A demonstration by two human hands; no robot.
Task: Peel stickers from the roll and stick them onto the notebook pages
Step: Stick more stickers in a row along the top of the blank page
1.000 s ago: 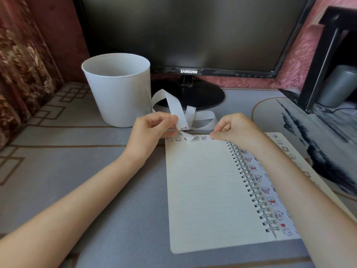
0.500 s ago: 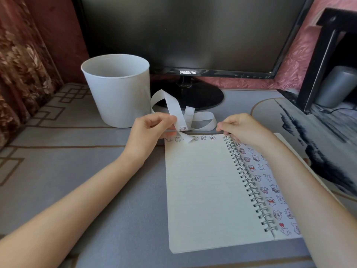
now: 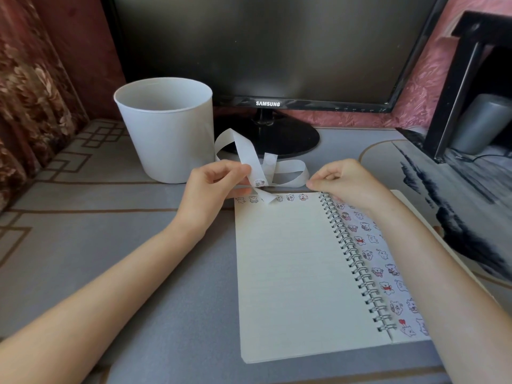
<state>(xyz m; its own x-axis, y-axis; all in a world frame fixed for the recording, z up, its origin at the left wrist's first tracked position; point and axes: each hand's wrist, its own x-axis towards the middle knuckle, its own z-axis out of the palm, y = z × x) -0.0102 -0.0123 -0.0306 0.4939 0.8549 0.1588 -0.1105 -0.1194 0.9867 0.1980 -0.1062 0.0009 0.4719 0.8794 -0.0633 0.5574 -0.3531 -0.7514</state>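
Note:
A spiral notebook (image 3: 291, 273) lies open on the desk. A row of small bear stickers (image 3: 288, 197) runs along the top of its lined left page, and several more cover the right page (image 3: 371, 245). A white sticker strip (image 3: 241, 145) loops above the notebook, with one sticker (image 3: 259, 182) near its lower end. My left hand (image 3: 219, 187) pinches that strip just beyond the page's top left corner. My right hand (image 3: 346, 181) hovers over the top of the spiral with its fingers curled, fingertips close to the strip's loop. I see nothing between its fingers.
A white plastic bucket (image 3: 166, 134) stands behind my left hand. A dark monitor (image 3: 263, 51) on a round black base (image 3: 291, 139) fills the back. A black frame (image 3: 457, 92) and a grey cylinder (image 3: 482, 120) sit at the right, on an ink-painting mat (image 3: 443, 195).
My right hand has lifted off the top right of the left page, where a sticker now shows, and drawn slightly back. My left hand keeps its pinch on the strip.

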